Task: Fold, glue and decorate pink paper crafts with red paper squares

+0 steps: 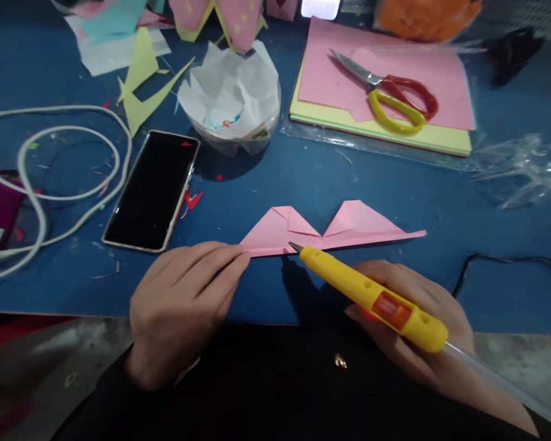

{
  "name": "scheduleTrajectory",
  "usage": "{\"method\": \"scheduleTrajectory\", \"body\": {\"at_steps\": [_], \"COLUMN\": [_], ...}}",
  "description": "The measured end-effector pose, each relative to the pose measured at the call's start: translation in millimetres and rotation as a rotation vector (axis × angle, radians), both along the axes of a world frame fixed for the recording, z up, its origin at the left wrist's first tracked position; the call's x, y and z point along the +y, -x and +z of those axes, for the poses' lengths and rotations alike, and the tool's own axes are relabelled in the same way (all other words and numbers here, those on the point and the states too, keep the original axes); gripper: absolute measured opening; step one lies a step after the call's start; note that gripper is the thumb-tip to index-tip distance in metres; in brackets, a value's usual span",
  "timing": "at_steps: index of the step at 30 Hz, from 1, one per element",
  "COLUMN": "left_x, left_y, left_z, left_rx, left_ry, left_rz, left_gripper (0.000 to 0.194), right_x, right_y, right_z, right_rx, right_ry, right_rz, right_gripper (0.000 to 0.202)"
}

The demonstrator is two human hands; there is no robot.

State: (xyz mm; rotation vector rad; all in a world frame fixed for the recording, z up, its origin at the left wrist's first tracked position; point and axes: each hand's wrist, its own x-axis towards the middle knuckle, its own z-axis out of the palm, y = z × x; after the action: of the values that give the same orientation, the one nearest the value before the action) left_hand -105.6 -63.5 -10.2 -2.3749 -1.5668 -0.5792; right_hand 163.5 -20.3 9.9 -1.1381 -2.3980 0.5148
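Note:
A folded strip of pink paper [371, 223] with two raised peaks lies near the table's front edge. My left hand [188, 300] is closed, its fingertips pinching the paper's left end. A yellow hot glue pen [340, 275] with an orange switch is gripped in my right hand [422, 306]. Its metal tip points left and meets the paper's lower edge in view, left of the middle; I cannot tell whether it touches. From the pen's rear end a clear glue stick [491, 367] runs back past my right wrist.
Left of the paper lie a phone [151, 190] and a looped white cable [41, 214]. Behind stand a clear bowl lined with white paper [257, 79] and scissors [386, 92] on stacked coloured paper [321, 79]. Crumpled clear plastic [523, 165] and a black cable [500, 258] are at right.

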Motion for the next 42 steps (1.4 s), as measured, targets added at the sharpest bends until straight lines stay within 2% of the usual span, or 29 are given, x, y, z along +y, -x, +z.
{"method": "scheduleTrajectory", "body": {"at_steps": [7, 18, 25, 33, 42], "left_x": [-5.0, -5.8, -5.9, -6.9, -6.3], "left_y": [3.9, 7.1, 10.8, 11.3, 10.0], "left_z": [-2.5, -3.8, -2.8, -4.2, -5.5], "left_rx": [-0.051, -0.050, -0.049, -0.096, -0.115], "left_ry": [0.058, 0.107, 0.117, 0.127, 0.133], "left_rz": [0.000, 0.016, -0.004, 0.004, 0.030], "left_gripper": [0.017, 0.017, 0.018, 0.018, 0.018], "right_x": [1.3, 2.6, 3.5, 3.1, 2.9], "right_y": [24.2, 35.5, 35.4, 34.9, 34.6], "right_z": [-2.5, 5.3, 1.9, 2.6, -1.0], "right_rx": [-0.011, -0.092, -0.114, -0.135, -0.126], "right_ry": [0.061, 0.036, 0.029, 0.003, 0.001], "right_rz": [0.107, 0.204, 0.203, 0.211, 0.210], "right_gripper": [0.016, 0.008, 0.004, 0.016, 0.007]}}
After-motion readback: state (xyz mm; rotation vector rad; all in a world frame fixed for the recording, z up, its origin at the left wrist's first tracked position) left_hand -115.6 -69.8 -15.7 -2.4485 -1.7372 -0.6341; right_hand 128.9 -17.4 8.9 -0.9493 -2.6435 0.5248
